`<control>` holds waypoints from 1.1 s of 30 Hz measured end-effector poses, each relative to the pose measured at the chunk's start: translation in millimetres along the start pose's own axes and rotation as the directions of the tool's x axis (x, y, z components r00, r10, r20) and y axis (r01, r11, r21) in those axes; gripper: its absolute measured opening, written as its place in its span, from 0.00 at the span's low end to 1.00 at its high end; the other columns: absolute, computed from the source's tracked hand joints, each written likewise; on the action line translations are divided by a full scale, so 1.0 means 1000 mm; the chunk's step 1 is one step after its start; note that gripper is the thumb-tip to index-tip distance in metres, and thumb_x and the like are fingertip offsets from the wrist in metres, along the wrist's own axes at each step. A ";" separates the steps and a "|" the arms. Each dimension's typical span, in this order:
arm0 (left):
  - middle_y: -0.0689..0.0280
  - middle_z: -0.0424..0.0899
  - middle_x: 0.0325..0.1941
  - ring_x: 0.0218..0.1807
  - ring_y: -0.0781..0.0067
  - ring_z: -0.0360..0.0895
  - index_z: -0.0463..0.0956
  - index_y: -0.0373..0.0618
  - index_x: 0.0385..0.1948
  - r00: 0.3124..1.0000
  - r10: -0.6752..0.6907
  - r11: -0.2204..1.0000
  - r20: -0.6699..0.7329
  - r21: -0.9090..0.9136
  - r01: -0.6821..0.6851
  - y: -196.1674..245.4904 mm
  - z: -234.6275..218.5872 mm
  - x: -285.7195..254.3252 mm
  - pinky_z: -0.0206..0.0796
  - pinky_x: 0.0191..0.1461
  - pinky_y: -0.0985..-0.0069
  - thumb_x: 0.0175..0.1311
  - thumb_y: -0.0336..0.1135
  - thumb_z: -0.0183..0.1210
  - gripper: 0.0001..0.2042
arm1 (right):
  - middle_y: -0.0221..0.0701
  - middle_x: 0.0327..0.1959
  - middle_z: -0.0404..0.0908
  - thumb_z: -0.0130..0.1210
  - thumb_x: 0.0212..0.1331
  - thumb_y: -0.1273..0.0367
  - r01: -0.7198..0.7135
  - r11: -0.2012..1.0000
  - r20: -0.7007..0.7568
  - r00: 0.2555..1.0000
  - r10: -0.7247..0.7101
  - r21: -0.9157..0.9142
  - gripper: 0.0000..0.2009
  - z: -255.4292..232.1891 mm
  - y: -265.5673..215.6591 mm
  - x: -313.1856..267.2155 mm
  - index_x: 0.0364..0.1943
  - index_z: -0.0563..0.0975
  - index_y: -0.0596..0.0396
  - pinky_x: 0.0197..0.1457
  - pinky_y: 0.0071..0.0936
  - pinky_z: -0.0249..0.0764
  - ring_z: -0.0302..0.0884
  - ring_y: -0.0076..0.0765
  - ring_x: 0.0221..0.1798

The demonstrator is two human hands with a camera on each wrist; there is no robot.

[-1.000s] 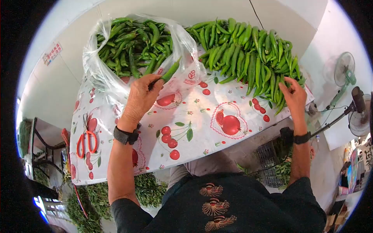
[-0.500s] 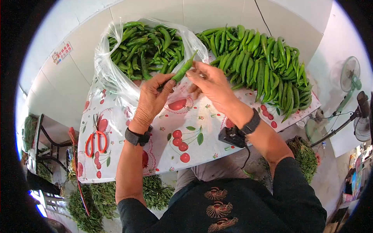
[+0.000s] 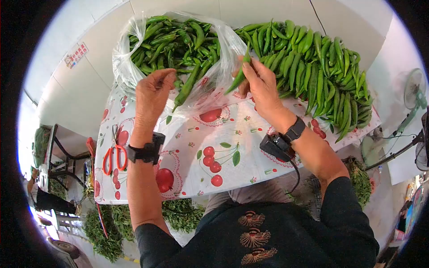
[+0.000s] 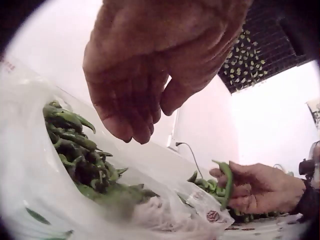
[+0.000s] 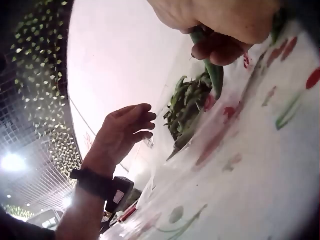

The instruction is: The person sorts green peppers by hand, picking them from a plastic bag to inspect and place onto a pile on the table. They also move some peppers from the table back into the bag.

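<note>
My right hand (image 3: 261, 85) pinches a long green pepper (image 3: 237, 78) by the right rim of a clear plastic bag (image 3: 121, 60) stuffed with green peppers (image 3: 174, 40). In the left wrist view the same pepper (image 4: 227, 181) stands upright in the right hand (image 4: 257, 190). The right wrist view has the pepper (image 5: 213, 72) poking out below the right hand (image 5: 225, 22). My left hand (image 3: 154, 91) hovers over the bag's front edge with loosely curled fingers and holds nothing. It also shows as the left hand (image 4: 145, 85) and the left hand (image 5: 125, 131).
A big heap of loose green peppers (image 3: 313, 58) lies at the back right of the table. The fruit-print tablecloth (image 3: 232, 138) covers the table, with orange-handled scissors (image 3: 114, 158) at its left edge. Fans (image 3: 413, 89) stand to the right. Green trimmings (image 3: 111, 228) lie on the floor.
My left hand has let go of the pepper it held and lifted over the bag. The right hand came from the heap and now holds a pepper near the bag's rim.
</note>
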State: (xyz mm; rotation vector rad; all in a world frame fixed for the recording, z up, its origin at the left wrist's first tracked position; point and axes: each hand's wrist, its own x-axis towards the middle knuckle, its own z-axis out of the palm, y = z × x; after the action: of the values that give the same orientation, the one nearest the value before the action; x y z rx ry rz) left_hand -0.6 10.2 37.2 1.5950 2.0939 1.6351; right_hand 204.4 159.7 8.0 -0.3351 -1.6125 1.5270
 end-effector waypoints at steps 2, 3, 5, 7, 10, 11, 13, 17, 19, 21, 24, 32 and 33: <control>0.62 0.83 0.27 0.30 0.79 0.78 0.80 0.37 0.38 0.999 -0.019 0.996 -0.032 0.090 0.022 0.005 -0.006 0.009 0.69 0.36 0.81 0.61 0.34 0.57 0.10 | 0.30 0.33 0.77 0.46 0.67 0.61 -0.132 0.988 -0.029 0.990 0.135 0.077 0.17 -0.005 0.019 -0.002 0.51 0.70 0.60 0.18 0.18 0.64 0.67 0.18 0.16; 0.62 0.83 0.30 0.30 0.78 0.79 0.79 0.36 0.40 0.999 -0.023 0.986 0.030 0.164 0.018 0.006 -0.007 0.013 0.70 0.36 0.80 0.62 0.34 0.57 0.11 | 0.30 0.33 0.77 0.46 0.67 0.61 -0.137 0.987 -0.030 0.990 0.140 0.084 0.17 -0.005 0.023 -0.004 0.51 0.70 0.60 0.18 0.18 0.64 0.67 0.18 0.16; 0.62 0.84 0.33 0.29 0.77 0.79 0.78 0.36 0.42 0.996 -0.030 0.971 0.084 0.239 0.009 0.006 -0.003 0.023 0.71 0.35 0.79 0.62 0.33 0.57 0.11 | 0.30 0.32 0.77 0.46 0.67 0.62 -0.139 0.988 0.009 0.990 0.139 0.070 0.17 -0.005 0.030 -0.003 0.52 0.70 0.59 0.18 0.17 0.64 0.66 0.18 0.15; 0.52 0.83 0.28 0.31 0.59 0.81 0.80 0.36 0.35 0.991 0.068 0.936 0.116 0.337 -0.103 -0.003 0.014 0.030 0.71 0.38 0.71 0.57 0.33 0.56 0.11 | 0.30 0.32 0.77 0.46 0.67 0.62 -0.135 0.990 0.017 0.991 0.135 0.031 0.17 -0.003 0.027 -0.004 0.53 0.70 0.59 0.17 0.18 0.64 0.66 0.18 0.15; 0.49 0.81 0.36 0.41 0.48 0.78 0.78 0.36 0.35 0.979 -0.006 0.813 0.203 0.571 -0.113 -0.029 0.038 0.039 0.69 0.46 0.61 0.54 0.39 0.57 0.14 | 0.31 0.32 0.77 0.46 0.67 0.63 -0.141 0.990 0.019 0.990 0.142 -0.029 0.17 -0.002 0.028 -0.005 0.55 0.69 0.59 0.17 0.18 0.64 0.65 0.18 0.14; 0.49 0.80 0.39 0.44 0.46 0.76 0.77 0.36 0.35 0.967 -0.077 0.702 0.244 0.702 -0.122 -0.036 0.046 0.040 0.68 0.48 0.59 0.53 0.40 0.58 0.16 | 0.31 0.32 0.77 0.46 0.67 0.63 -0.152 0.987 0.017 0.988 0.153 -0.049 0.18 -0.002 0.029 -0.005 0.55 0.69 0.59 0.17 0.18 0.64 0.65 0.17 0.14; 0.49 0.79 0.39 0.44 0.46 0.75 0.76 0.39 0.41 0.976 0.023 0.704 0.218 0.689 -0.171 -0.033 0.051 0.028 0.66 0.49 0.56 0.52 0.43 0.61 0.19 | 0.31 0.32 0.77 0.46 0.67 0.63 -0.150 0.987 0.018 0.988 0.151 -0.051 0.18 -0.002 0.029 -0.004 0.55 0.69 0.59 0.17 0.18 0.63 0.65 0.18 0.14; 0.49 0.76 0.45 0.48 0.47 0.73 0.73 0.38 0.46 0.952 -0.081 0.777 0.294 0.617 -0.124 -0.039 0.047 0.016 0.65 0.52 0.60 0.50 0.38 0.61 0.21 | 0.31 0.31 0.78 0.46 0.67 0.63 -0.152 0.986 0.026 0.988 0.154 -0.068 0.18 -0.002 0.030 -0.005 0.55 0.69 0.59 0.17 0.18 0.63 0.67 0.18 0.15; 0.49 0.75 0.45 0.48 0.47 0.73 0.73 0.36 0.47 0.941 -0.074 0.832 0.329 0.540 -0.123 -0.039 0.042 0.003 0.65 0.53 0.61 0.50 0.36 0.61 0.21 | 0.31 0.31 0.78 0.46 0.67 0.62 -0.147 0.986 0.035 0.988 0.150 -0.081 0.18 -0.001 0.031 -0.005 0.56 0.69 0.59 0.17 0.17 0.63 0.67 0.17 0.15; 0.50 0.74 0.46 0.46 0.48 0.74 0.71 0.34 0.47 0.933 0.153 0.825 0.327 0.478 -0.303 -0.034 0.041 -0.016 0.66 0.53 0.63 0.49 0.33 0.61 0.22 | 0.31 0.31 0.78 0.46 0.67 0.62 -0.143 0.985 0.042 0.988 0.148 -0.094 0.18 -0.001 0.031 -0.005 0.56 0.69 0.59 0.17 0.17 0.63 0.67 0.17 0.15; 0.51 0.74 0.46 0.44 0.49 0.75 0.70 0.37 0.48 0.927 0.139 0.873 0.348 0.398 -0.280 -0.019 0.040 -0.026 0.67 0.51 0.64 0.48 0.30 0.61 0.22 | 0.31 0.31 0.78 0.46 0.67 0.62 -0.128 0.987 0.058 0.989 0.135 -0.100 0.19 -0.002 0.028 -0.006 0.56 0.69 0.60 0.17 0.16 0.63 0.67 0.17 0.15; 0.49 0.77 0.44 0.45 0.56 0.77 0.69 0.42 0.51 0.931 -0.072 0.928 0.358 0.365 -0.068 -0.005 0.046 -0.034 0.70 0.46 0.67 0.48 0.28 0.60 0.23 | 0.27 0.23 0.75 0.51 0.63 0.64 -0.154 0.985 0.033 0.987 0.157 -0.078 0.13 0.000 0.023 -0.010 0.43 0.73 0.61 0.16 0.18 0.66 0.72 0.19 0.17; 0.50 0.78 0.42 0.44 0.54 0.78 0.69 0.42 0.52 0.934 -0.080 0.930 0.348 0.363 -0.055 0.000 0.044 -0.033 0.70 0.46 0.66 0.48 0.28 0.60 0.24 | 0.27 0.23 0.75 0.51 0.63 0.64 -0.157 0.984 0.034 0.987 0.160 -0.079 0.13 0.000 0.026 -0.010 0.43 0.73 0.61 0.16 0.18 0.66 0.72 0.19 0.17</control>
State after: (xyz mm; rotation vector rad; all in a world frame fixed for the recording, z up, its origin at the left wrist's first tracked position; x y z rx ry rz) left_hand 40.1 16.9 0.5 1.8032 2.2837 0.8823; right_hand 201.0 157.6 -19.6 -0.4872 -1.7129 1.6025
